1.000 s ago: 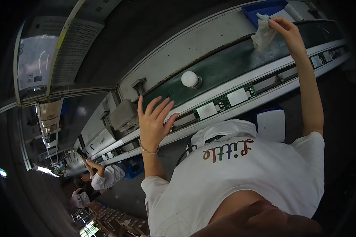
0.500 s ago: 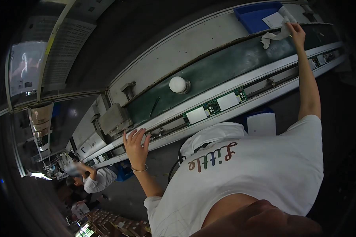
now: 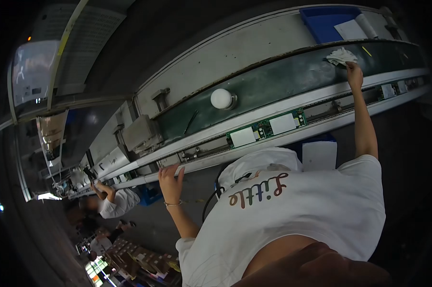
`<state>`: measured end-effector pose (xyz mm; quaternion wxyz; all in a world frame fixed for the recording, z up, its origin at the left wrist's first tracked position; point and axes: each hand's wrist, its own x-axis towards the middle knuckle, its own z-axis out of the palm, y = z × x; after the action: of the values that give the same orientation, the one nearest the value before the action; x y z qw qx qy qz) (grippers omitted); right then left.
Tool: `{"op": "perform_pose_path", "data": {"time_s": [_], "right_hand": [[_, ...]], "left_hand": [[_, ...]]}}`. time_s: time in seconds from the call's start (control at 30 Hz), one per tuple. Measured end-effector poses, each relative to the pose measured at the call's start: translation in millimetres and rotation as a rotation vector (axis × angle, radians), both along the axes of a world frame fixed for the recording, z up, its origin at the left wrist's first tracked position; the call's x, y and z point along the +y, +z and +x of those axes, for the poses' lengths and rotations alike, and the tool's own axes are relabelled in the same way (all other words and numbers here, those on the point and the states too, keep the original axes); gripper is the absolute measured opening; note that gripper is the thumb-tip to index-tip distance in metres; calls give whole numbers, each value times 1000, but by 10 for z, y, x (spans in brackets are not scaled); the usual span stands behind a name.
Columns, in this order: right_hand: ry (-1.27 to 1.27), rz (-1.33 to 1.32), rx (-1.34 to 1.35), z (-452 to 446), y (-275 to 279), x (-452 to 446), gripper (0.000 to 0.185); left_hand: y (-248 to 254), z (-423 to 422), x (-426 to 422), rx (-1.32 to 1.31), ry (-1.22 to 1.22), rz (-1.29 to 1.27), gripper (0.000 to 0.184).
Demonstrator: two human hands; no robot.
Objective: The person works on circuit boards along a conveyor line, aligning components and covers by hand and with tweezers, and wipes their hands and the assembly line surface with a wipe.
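The right arm stretches over the rail, its hand pinching the near edge of a crumpled white cloth at the far right of the green surface; the left hand, fingers loosely parted and empty, hangs by the rail's near edge.

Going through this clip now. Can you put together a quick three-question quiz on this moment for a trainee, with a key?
1. Multiple choice: What does the right hand hold?
a) a screwdriver
b) a white cloth
c) a roll of tape

2. True or false: The blue tray lies on the far side of the green surface, as seen from the person wearing the camera.

3. Fill in the blank: The bracelet is on the person's ____ wrist.

Key: 1. b; 2. True; 3. left
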<state>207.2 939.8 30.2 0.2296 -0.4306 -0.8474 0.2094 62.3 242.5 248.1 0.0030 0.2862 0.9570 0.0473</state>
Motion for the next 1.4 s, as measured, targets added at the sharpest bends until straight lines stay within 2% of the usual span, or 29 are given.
{"op": "perform_pose_path", "data": {"time_s": [0.03, 0.1, 0.17, 0.23, 0.33, 0.4, 0.43, 0.5, 0.53, 0.6, 0.73, 0.83, 0.93, 1.07, 1.17, 1.3, 1.37, 1.4], "right_hand": [[108, -9, 2, 8, -145, 109, 24], [197, 143, -184, -7, -422, 304, 38], [27, -59, -408, -105, -372, 277, 52], [-91, -73, -556, -151, -278, 227, 63], [-96, 48, -622, -181, -42, -20, 57], [-20, 130, -298, -199, 20, -260, 44], [0, 128, -299, -226, -15, -410, 44], [228, -14, 9, -284, -98, -755, 31], [249, -20, 9, -340, 6, -986, 31], [273, -375, 52, -411, 234, -1496, 24], [468, -312, 42, -284, 153, -2011, 24], [519, -584, 46, -266, 315, -2432, 20], [627, -687, 4, -304, 522, -2792, 15], [834, -666, -10, -452, 757, -3221, 12], [876, -751, -158, -555, 827, -3467, 11], [927, -725, -231, -676, 880, -3827, 10], [1107, -581, -40, -739, 926, -4041, 12], [1104, -578, -46, -766, 956, -4156, 12]], "left_hand": [[-32, 24, -53, -51, 26, -20, 24], [-69, 93, -108, -196, 151, -66, 26], [-210, 188, -309, -205, 215, -78, 29], [-325, 288, -465, -265, 261, -15, 30], [-449, 510, -646, -303, 351, -64, 33], [-527, 635, -723, -344, 422, -80, 34], [-598, 687, -773, -393, 447, -79, 35], [-754, 776, -852, -443, 493, -76, 36], [-829, 802, -888, -510, 527, -54, 36], [-932, 857, -938, -580, 582, -34, 36], [-1119, 943, -1040, -645, 599, -89, 35], [-1195, 993, -1051, -684, 649, -77, 35], [-1253, 1059, -1086, -707, 706, 2, 36], [-1320, 1253, -1236, -734, 757, 70, 36], [-1361, 1392, -1349, -808, 828, -8, 34], [-1490, 1495, -1516, -872, 835, 12, 33], [-1553, 1457, -1589, -886, 808, 7, 33], [-1539, 1391, -1595, -893, 804, 9, 33]]}}
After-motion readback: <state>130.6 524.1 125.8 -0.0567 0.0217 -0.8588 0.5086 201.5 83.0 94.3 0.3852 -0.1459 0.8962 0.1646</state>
